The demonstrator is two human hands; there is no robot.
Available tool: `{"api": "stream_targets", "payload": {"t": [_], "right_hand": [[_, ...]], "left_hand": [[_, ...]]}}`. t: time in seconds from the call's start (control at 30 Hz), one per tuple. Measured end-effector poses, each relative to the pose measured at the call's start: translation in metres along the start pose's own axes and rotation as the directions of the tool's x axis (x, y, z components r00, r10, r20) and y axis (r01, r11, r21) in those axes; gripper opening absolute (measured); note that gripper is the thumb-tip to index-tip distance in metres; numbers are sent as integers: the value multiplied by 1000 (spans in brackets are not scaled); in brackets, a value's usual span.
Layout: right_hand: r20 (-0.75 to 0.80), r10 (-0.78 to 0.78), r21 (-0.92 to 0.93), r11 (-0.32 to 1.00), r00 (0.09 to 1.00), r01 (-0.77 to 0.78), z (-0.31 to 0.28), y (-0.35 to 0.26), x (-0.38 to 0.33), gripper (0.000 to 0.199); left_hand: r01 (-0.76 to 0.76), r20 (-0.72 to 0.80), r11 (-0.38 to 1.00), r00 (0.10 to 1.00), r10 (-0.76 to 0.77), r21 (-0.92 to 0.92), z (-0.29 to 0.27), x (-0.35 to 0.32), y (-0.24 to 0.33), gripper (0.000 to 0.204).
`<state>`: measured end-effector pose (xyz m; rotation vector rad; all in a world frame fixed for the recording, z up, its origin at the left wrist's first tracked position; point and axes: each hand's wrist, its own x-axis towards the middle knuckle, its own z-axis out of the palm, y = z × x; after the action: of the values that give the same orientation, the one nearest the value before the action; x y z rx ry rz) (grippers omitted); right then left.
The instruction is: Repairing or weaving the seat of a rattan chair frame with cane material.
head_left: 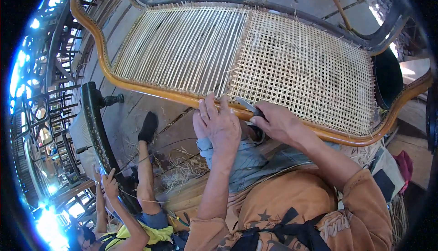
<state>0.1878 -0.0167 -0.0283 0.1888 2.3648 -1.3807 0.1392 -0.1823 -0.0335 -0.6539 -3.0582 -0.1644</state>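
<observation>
Across my lap lies a curved wooden seat frame (pixel 150 88) with an orange-brown near rail. Its left half carries cane strands (pixel 182 46) running mostly one way. The right half holds a woven cane lattice (pixel 305 68), with loose cane ends sticking up along the middle divider. My left hand (pixel 219 128) rests on the near rail, fingers stretched over it, their tips at the cane edge beside the divider. In my right hand (pixel 278 121) is a knife (pixel 247 105), its dark handle gripped and its short blade pointing left over the rail, close to the left fingertips.
At the lower left another person's hands (pixel 108 185) work at a second dark-framed cane panel (pixel 96 132), with a screwdriver-like tool (pixel 83 150) against it. Cane scraps (pixel 182 171) litter the floor. A dark round container (pixel 388 80) stands beyond the frame's right end.
</observation>
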Motion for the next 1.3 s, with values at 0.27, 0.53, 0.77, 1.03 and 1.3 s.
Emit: {"api": "stream_targets", "payload": {"t": [0.27, 0.53, 0.77, 1.03, 1.3], "right_hand": [[8, 16, -102, 995, 1000, -15, 6, -12, 26, 30], [-173, -38, -129, 991, 984, 15, 23, -12, 17, 27], [-175, -19, -113, 994, 984, -1, 26, -8, 17, 26], [-155, 27, 47, 999, 988, -20, 20, -4, 17, 28], [-231, 20, 157, 988, 973, 17, 16, 2, 10, 29]], "left_hand": [[7, 31, 997, 999, -5, -70, 6, 2, -2, 42], [-4, 37, 998, 999, 6, -58, 10, 3, -3, 43], [0, 23, 998, 1000, 1, -65, 15, 6, -2, 42], [-62, 24, 995, 998, 64, -84, 8, 9, -7, 44], [-68, 5, 989, 998, 69, -131, 9, 3, -8, 46]]}}
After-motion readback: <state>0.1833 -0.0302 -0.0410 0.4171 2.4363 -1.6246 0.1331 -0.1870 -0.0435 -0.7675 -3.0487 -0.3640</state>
